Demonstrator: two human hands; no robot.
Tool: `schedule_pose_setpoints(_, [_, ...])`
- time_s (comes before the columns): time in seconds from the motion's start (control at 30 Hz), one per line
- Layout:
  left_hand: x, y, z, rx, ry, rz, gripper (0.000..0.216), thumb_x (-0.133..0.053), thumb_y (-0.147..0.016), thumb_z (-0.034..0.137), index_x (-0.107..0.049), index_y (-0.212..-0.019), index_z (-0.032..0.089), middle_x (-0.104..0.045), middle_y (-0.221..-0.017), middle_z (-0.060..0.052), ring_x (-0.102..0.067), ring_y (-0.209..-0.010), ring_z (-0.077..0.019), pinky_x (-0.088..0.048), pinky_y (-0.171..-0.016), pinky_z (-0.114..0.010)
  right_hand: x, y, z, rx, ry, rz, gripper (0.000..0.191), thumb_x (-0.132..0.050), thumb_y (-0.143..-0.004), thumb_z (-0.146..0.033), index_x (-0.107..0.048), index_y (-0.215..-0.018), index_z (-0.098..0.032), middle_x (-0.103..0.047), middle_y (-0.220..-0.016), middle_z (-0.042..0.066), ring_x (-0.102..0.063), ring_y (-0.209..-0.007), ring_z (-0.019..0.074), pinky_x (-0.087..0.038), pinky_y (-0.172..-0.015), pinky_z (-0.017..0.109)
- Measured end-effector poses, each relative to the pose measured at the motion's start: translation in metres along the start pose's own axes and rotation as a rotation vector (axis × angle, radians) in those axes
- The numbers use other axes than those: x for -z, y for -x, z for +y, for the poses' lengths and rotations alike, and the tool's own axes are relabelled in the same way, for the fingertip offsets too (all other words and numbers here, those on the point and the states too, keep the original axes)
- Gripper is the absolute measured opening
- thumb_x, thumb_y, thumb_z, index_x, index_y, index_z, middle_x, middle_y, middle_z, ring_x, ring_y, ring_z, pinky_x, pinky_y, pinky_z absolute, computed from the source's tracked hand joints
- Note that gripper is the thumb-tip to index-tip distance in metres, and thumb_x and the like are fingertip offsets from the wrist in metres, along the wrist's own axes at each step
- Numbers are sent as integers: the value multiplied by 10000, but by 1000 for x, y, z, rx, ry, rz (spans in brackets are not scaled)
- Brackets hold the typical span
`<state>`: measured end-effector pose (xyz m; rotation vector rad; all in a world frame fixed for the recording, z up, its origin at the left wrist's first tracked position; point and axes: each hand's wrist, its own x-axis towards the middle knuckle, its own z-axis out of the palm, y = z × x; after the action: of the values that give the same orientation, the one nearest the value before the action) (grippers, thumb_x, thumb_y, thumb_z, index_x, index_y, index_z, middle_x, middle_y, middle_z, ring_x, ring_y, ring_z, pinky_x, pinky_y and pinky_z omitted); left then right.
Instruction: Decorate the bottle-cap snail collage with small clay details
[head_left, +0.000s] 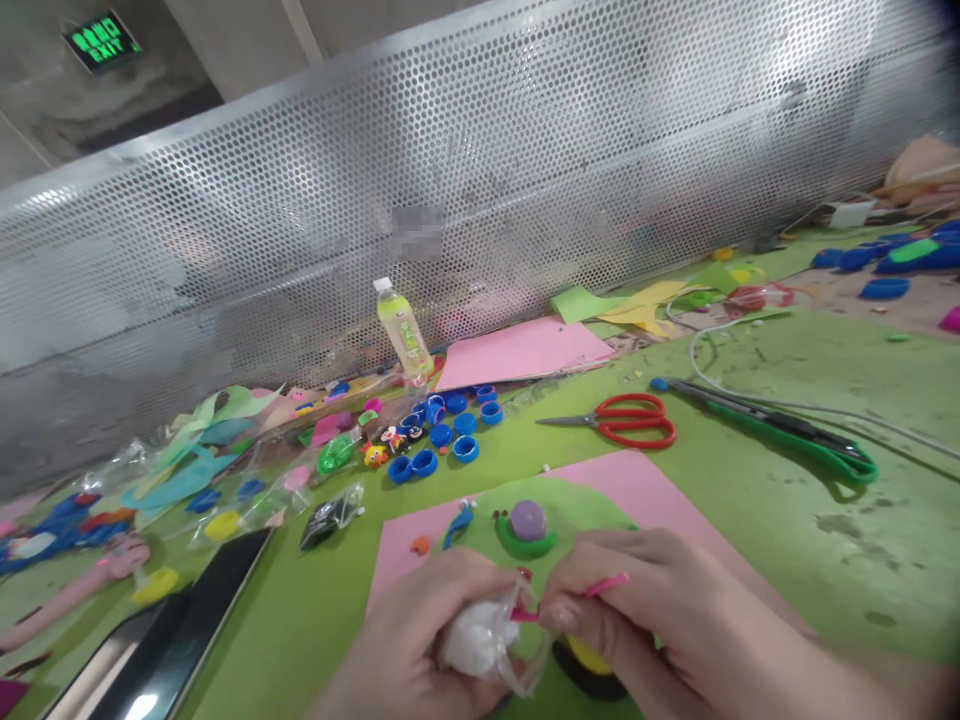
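Observation:
My left hand (435,625) is closed around a lump of white clay (476,638) in a clear plastic bag (531,680). My right hand (637,605) pinches a thin pink stick (606,585), whose other end reaches the mouth of the bag. Under my hands lies a pink sheet (660,490) with a green shape on it. A clay snail (526,530) with a purple shell and green body sits there, beside a small blue clay figure (459,522) and an orange piece (420,545). A yellow and black piece (589,670) is partly hidden by my right hand.
Red-handled scissors (634,420) and a green cutter knife (780,430) lie beyond the sheet to the right. Several blue caps (441,435) and a drink bottle (403,332) stand behind. A dark phone (202,620) lies at left. A perforated metal panel (480,180) bounds the table.

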<state>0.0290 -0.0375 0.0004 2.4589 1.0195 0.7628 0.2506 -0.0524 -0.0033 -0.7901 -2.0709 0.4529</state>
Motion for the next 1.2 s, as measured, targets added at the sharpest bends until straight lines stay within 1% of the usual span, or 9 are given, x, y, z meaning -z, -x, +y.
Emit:
schedule_pose_setpoints(0.17, [2,-2,1,1,90,-7,393,-797,-716,222,-661,-1067,336,-768,-939,39,-727,-783,-149,-542,-721,-180,-4,-3,2,-109,-15,-90,288,-404,-898,-105,-516,-649,-195,-603,-585,10,-546,-477,129,-428,-437,226])
schedule_pose_setpoints(0.33, [1,0,2,51,183,71,546,-806,-680,142,-625,-1117,415,-751,-990,81,-710,-791,-129,-531,-702,-161,0,-5,3,-44,-204,-1,276,-460,-978,-212,-588,-734,-217,-641,-634,-3,-599,-558,123,-470,-526,204])
schedule_pose_setpoints(0.5, [-3,0,4,97,234,134,443,-768,-702,157,-636,-1042,407,-739,-916,108,-690,-768,-125,-527,-700,-168,5,-6,2,-11,-389,52,409,-393,-1024,-417,-596,-743,-201,-624,-644,13,-586,-606,125,-484,-576,214])
schedule_pose_setpoints(0.6, [-2,0,2,68,173,92,458,-760,-717,149,-609,-1069,401,-728,-917,108,-681,-744,-105,-519,-687,-148,1,-6,3,-177,-503,34,491,-364,-1014,-491,-571,-687,-188,-576,-637,16,-548,-587,122,-466,-551,215])
schedule_pose_setpoints(0.73, [0,1,-3,-7,73,31,517,-767,-707,135,-547,-1105,383,-712,-940,88,-673,-718,-105,-521,-656,-146,-8,-5,5,-476,-746,-124,565,-375,-931,-664,-553,-691,-185,-530,-629,13,-488,-532,120,-424,-504,229])
schedule_pose_setpoints(0.83, [-1,3,-4,-26,63,25,460,-772,-713,168,-545,-1068,352,-698,-877,80,-646,-652,-101,-512,-613,-152,-11,-7,6,-585,-946,-194,534,-461,-879,-682,-532,-698,-184,-542,-651,9,-470,-515,103,-408,-492,216])
schedule_pose_setpoints(0.9, [-3,3,-5,-20,47,25,396,-774,-723,202,-555,-1029,326,-685,-825,73,-630,-625,-101,-498,-583,-153,-9,-9,4,-569,-969,-217,515,-472,-881,-661,-529,-689,-186,-555,-679,17,-476,-538,107,-422,-508,218])
schedule_pose_setpoints(1.0, [-4,3,-5,-43,2,40,373,-774,-724,203,-550,-1003,310,-682,-810,71,-629,-626,-97,-495,-601,-155,-4,-11,0,-438,-821,-214,470,-446,-941,-559,-523,-651,-196,-566,-667,22,-510,-584,127,-449,-556,231])
schedule_pose_setpoints(1.2, [-3,1,2,66,165,20,322,-729,-762,193,-587,-1012,339,-697,-853,78,-640,-650,-97,-486,-577,-140,0,-6,-3,-105,-544,22,370,-448,-1005,-391,-574,-707,-211,-603,-658,15,-571,-610,133,-481,-575,224])
